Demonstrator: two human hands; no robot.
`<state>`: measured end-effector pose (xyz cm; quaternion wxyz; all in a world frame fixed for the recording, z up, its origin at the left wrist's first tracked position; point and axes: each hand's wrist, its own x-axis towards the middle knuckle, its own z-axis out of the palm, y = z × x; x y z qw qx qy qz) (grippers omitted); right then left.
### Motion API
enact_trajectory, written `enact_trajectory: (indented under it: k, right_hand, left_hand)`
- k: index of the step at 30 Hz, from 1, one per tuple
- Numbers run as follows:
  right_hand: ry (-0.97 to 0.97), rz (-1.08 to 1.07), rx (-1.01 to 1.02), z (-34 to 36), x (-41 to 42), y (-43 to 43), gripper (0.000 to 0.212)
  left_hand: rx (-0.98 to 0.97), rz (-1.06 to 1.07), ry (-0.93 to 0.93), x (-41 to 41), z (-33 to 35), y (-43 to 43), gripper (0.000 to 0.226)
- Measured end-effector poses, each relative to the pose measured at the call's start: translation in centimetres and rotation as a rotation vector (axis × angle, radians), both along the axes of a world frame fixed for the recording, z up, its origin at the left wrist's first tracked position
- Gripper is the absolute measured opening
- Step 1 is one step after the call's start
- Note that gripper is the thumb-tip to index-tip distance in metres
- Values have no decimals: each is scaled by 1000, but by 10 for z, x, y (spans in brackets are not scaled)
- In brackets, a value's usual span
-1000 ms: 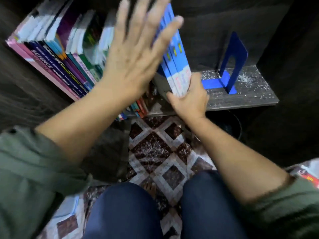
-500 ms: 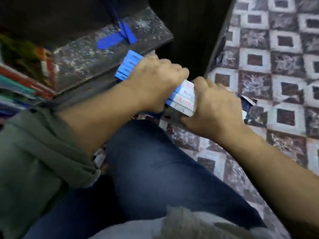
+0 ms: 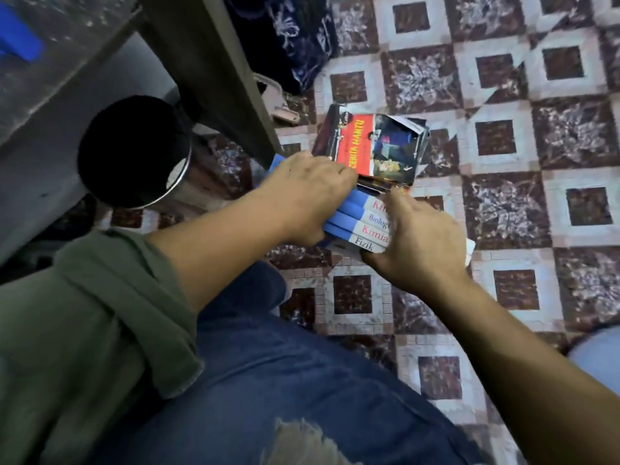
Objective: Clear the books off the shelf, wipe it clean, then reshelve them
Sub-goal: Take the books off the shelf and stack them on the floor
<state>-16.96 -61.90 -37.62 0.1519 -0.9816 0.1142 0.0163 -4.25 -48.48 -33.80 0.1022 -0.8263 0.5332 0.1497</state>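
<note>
A stack of several blue-and-white textbooks (image 3: 364,223) lies low over the patterned floor, spines towards me. My left hand (image 3: 308,193) grips the stack from the left, fingers curled over its top. My right hand (image 3: 416,239) holds its right end, thumb under the lowest spine. Just beyond lies a small pile of books topped by a red-covered book (image 3: 372,146) on the floor. The dusty shelf board (image 3: 67,55) shows at the upper left, with a bit of the blue bookend (image 3: 16,38) on it.
A black cylindrical bin with a shiny rim (image 3: 134,152) sits under the shelf at the left. The shelf's dark side panel (image 3: 218,72) stands between bin and floor. A dark patterned cloth (image 3: 295,38) lies behind it. My jeans-clad knee (image 3: 268,380) fills the foreground.
The blue textbooks came off the shelf, held between both hands, and moved down and right to the floor beside the red-covered pile. My view swung right, away from the shelf.
</note>
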Motion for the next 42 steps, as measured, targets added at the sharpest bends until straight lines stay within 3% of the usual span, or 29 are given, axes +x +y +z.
enact_trajectory:
  k: [6,11,15,19,21,23,27,31,36,42]
  right_hand:
    - [-59,-70,-106,-23,13,-37,54]
    - [-260,-49,-219,-24,56,-72,48]
    - [-493,-59,-362,-37,105,-91,30]
    - [-687,-76,-476,-81,153,-108,27]
    - [-692,-72,-506,-108,167,-112,27]
    - [-626,-50,-512,-136,171,-108,29]
    - [-416,-48,-414,-183,148,-85,34]
    - [-157,-98,-245,-192,131,-73,40]
    - [118,2,-183,-182,121,-72,73]
    - [233,-91,-163,-169,125,-51,55]
  left_hand:
    - [-57,-25,-55,33,-25,-18,55]
    - [-292,1,-212,66,-27,-38,51]
    - [-392,70,-343,97,-38,-54,48]
    - [-301,102,-515,129,-75,-75,47]
    - [-264,103,-588,139,-98,-81,28]
    - [-260,114,-587,143,-126,-77,12]
    - [-260,87,-411,128,-178,-57,12]
    - [-248,124,-189,117,-201,-49,32]
    - [-49,290,39,102,-185,-43,48]
    - [118,380,307,105,-163,-33,81]
